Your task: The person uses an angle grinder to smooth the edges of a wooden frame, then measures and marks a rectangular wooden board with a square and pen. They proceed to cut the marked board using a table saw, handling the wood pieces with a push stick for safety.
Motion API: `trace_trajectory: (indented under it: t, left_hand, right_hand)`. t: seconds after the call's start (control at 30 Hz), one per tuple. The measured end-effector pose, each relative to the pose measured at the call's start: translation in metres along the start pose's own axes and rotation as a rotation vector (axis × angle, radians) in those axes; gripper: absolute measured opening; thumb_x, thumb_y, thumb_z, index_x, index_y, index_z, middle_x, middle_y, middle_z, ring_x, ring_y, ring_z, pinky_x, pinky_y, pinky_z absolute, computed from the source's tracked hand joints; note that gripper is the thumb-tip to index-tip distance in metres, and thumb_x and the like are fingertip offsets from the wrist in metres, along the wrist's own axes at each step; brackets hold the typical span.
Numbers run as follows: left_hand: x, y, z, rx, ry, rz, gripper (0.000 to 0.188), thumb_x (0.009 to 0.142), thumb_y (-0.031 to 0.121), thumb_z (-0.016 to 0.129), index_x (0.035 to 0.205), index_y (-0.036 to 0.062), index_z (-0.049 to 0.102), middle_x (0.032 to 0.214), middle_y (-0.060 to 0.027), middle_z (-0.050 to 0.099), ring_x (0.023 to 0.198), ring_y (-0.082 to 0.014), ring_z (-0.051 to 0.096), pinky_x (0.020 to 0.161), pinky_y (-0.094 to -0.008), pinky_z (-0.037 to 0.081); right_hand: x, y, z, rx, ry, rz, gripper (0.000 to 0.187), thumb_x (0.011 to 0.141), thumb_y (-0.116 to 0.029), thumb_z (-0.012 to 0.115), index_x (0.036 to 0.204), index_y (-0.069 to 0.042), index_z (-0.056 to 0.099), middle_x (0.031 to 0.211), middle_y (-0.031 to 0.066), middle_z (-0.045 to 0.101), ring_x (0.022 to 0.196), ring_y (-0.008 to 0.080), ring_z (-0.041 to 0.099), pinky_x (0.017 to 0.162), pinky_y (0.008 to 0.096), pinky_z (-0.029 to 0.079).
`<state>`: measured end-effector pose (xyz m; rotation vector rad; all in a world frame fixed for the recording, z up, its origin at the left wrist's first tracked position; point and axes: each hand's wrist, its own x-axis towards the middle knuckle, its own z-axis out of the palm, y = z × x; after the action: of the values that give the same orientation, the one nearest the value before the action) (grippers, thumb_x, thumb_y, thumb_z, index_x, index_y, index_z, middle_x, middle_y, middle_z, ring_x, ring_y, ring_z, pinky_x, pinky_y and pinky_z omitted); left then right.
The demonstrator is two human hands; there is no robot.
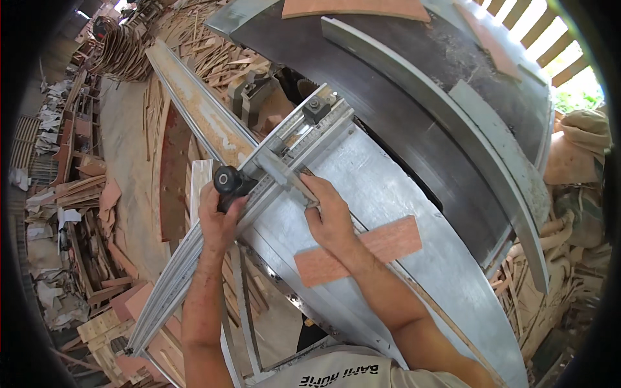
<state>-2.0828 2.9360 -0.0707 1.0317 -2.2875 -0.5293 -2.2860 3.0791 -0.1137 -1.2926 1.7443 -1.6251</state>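
My left hand (218, 216) is closed around a black knob (227, 179) on the near side of a metal crosscut fence (326, 132). The fence carries a ruler scale and lies slantwise over a silver sliding saw table (446, 271). My right hand (331, 213) grips the end of a grey metal stop bar (279, 172) that sticks out from the fence. Under my right forearm a short reddish wood board (391, 246) rests on the table. Farther along the fence sits a black clamp block (315, 108). Just beyond the fence, part of a toothed saw blade (306, 86) shows.
A long grey rip fence (440, 103) crosses the dark saw table (388, 123) at the right. Reddish boards (356, 8) lie at its far side. Wood offcuts (220, 55) are heaped beyond the saw and along the left (84, 187). Sacks (576, 145) stand at far right.
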Motion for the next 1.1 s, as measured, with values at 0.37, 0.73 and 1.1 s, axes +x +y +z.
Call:
trace_trajectory:
  t: [0.37, 0.73, 1.1]
  left_hand:
    - [0.010, -0.008, 0.026, -0.157, -0.008, -0.239, 0.035, 0.072, 0.015, 0.087, 0.100, 0.0025, 0.070, 0.103, -0.0076, 0.064, 0.095, -0.0214, 0.063, 0.084, -0.0316, 0.049]
    - [0.010, -0.003, 0.031, -0.165, 0.021, -0.238, 0.037, 0.072, 0.016, 0.088, 0.101, 0.0012, 0.070, 0.104, -0.0079, 0.064, 0.094, -0.0210, 0.064, 0.084, -0.0309, 0.049]
    - [0.010, -0.005, 0.031, -0.206, 0.001, -0.246, 0.034, 0.075, 0.015, 0.086, 0.101, 0.0019, 0.070, 0.102, -0.0070, 0.065, 0.092, -0.0192, 0.062, 0.082, -0.0305, 0.048]
  right_hand:
    - [0.007, 0.008, -0.010, 0.059, 0.075, 0.057, 0.057, 0.076, 0.012, 0.061, 0.130, -0.005, 0.058, 0.128, 0.0186, 0.059, 0.112, 0.0387, 0.060, 0.096, 0.0442, 0.050]
    - [0.007, 0.010, -0.010, 0.096, 0.096, 0.072, 0.057, 0.076, 0.015, 0.060, 0.130, -0.005, 0.059, 0.128, 0.0185, 0.059, 0.113, 0.0379, 0.060, 0.097, 0.0429, 0.051]
    - [0.007, 0.010, -0.012, 0.090, 0.063, 0.083, 0.058, 0.076, 0.015, 0.059, 0.131, -0.004, 0.057, 0.130, 0.0194, 0.058, 0.115, 0.0382, 0.060, 0.099, 0.0424, 0.051]
